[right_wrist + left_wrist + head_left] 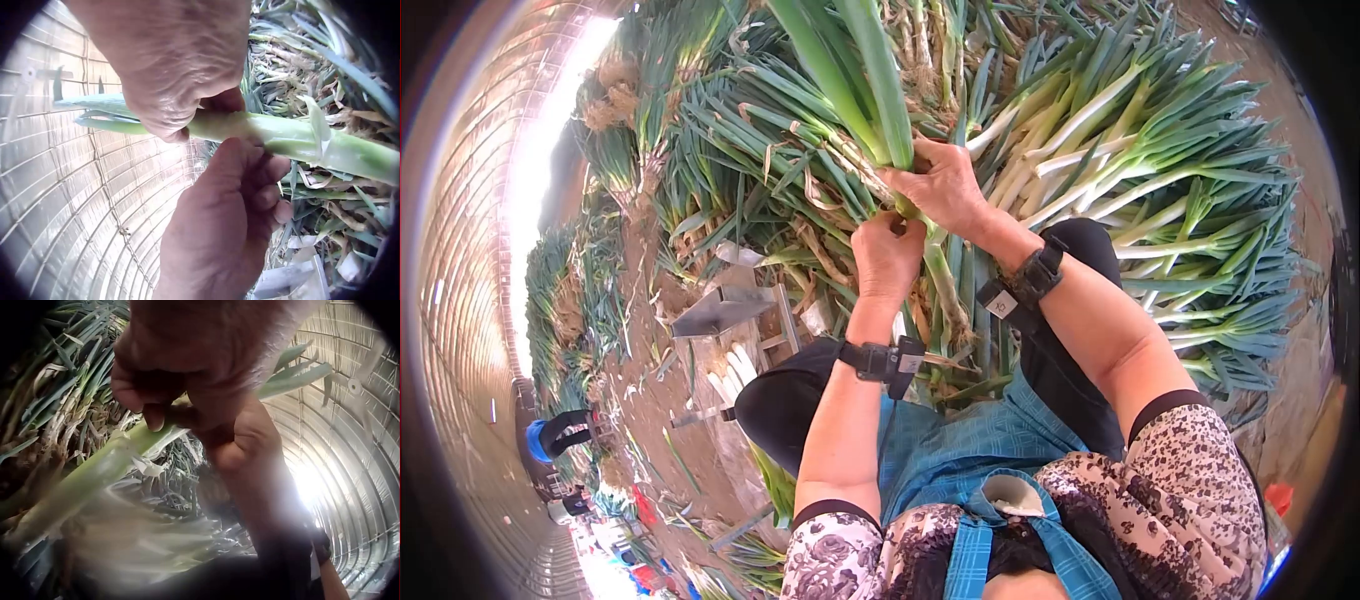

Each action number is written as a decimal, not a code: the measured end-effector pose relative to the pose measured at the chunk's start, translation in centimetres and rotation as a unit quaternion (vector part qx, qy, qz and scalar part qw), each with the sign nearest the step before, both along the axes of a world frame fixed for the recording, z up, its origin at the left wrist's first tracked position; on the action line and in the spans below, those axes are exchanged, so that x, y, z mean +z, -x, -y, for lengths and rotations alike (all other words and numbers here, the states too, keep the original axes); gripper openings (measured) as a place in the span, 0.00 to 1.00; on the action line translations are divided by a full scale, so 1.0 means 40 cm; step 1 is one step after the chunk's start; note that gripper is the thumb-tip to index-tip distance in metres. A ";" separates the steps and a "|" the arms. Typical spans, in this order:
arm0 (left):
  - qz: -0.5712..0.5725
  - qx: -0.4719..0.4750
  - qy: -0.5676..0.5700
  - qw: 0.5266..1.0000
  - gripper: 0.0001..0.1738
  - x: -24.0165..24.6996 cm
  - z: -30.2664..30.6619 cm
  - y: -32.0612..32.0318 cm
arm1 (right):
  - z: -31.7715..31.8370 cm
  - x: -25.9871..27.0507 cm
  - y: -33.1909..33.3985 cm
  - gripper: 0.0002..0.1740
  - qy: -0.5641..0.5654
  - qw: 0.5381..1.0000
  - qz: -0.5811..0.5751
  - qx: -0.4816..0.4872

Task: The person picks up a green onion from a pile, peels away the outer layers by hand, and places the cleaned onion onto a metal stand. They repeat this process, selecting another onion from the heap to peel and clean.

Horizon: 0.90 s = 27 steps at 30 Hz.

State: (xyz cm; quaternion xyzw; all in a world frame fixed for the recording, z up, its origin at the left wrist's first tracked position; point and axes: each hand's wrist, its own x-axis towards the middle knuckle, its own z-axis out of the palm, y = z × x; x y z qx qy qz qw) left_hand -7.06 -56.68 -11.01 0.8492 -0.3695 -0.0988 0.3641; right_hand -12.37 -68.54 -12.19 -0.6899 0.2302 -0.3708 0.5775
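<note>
A long green onion (945,285) with a pale green stalk slants between both hands, its broad leaves rising past the top of the head view. Higher on the stalk, where the leaves fan out, my right hand (945,188) grips it with the fingers round it. Just below, my left hand (887,255) has its fingers curled and pinches the stalk's side with thumb and fingertips. A loose flap of skin (317,130) stands out from the stalk beside the hands in the right wrist view. The stalk's root end points down between the knees.
Cleaned green onions with white stalks (1090,165) lie fanned out at the right. Untrimmed ones with dry leaves (740,150) are heaped at the left and ahead. A low metal stand (722,312) is by the left knee. Another person (565,435) is far left.
</note>
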 end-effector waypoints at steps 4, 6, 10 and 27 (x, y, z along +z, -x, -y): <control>0.019 0.074 0.007 0.997 0.16 -0.051 0.041 -0.004 | 0.005 -0.001 0.009 0.16 -0.022 0.999 0.032 0.010; 0.030 0.088 0.025 0.995 0.16 -0.079 0.053 -0.009 | 0.020 0.013 0.028 0.14 -0.137 0.990 0.018 0.024; -0.460 0.182 0.114 0.862 0.11 -0.131 0.020 0.014 | 0.047 -0.008 0.058 0.12 -0.174 0.984 0.032 0.010; -0.579 0.066 0.069 0.810 0.24 -0.116 -0.075 0.085 | -0.015 0.007 0.043 0.19 -0.434 0.883 0.108 0.142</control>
